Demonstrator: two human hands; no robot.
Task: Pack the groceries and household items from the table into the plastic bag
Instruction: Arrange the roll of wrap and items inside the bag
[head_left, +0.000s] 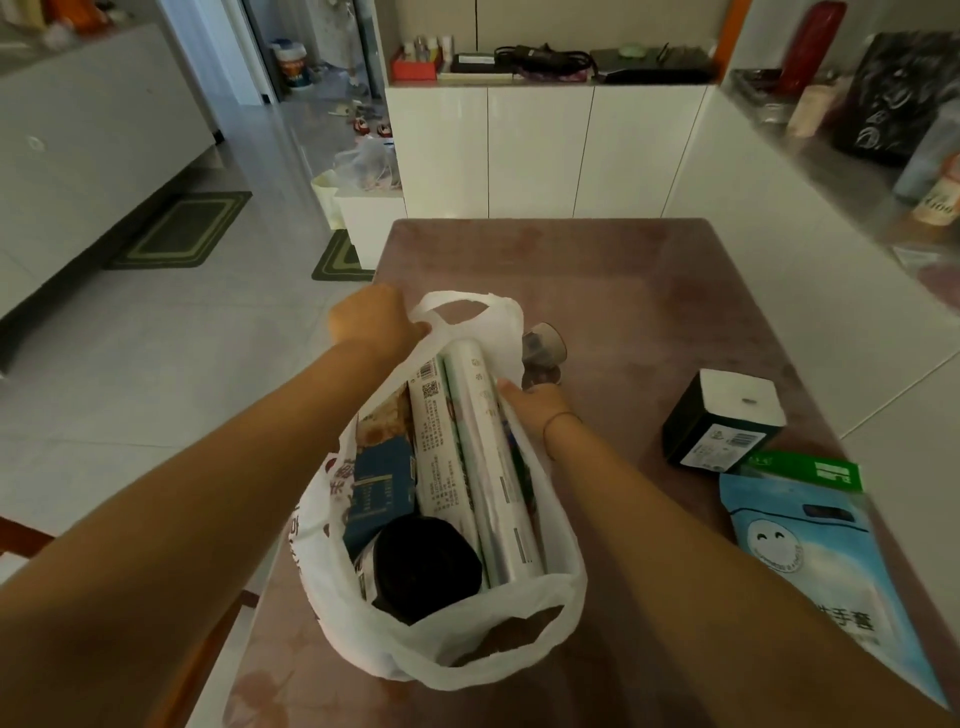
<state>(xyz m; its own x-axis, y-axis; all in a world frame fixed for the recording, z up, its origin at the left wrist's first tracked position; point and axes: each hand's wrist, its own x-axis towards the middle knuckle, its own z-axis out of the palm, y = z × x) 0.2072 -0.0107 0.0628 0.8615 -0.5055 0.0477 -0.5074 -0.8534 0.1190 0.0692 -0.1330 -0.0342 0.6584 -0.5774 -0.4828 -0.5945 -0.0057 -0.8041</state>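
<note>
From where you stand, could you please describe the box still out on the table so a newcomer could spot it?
Find the brown table, then look right of the white bag standing on it. The box stands upright there, just beyond a blue pouch; unlike its flat neighbours, it is a dark block with a white top.

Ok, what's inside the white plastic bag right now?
The white plastic bag holds a long silver roll, a white printed roll, a dark blue carton and a black-lidded jar. Anything beneath them is covered.
</note>
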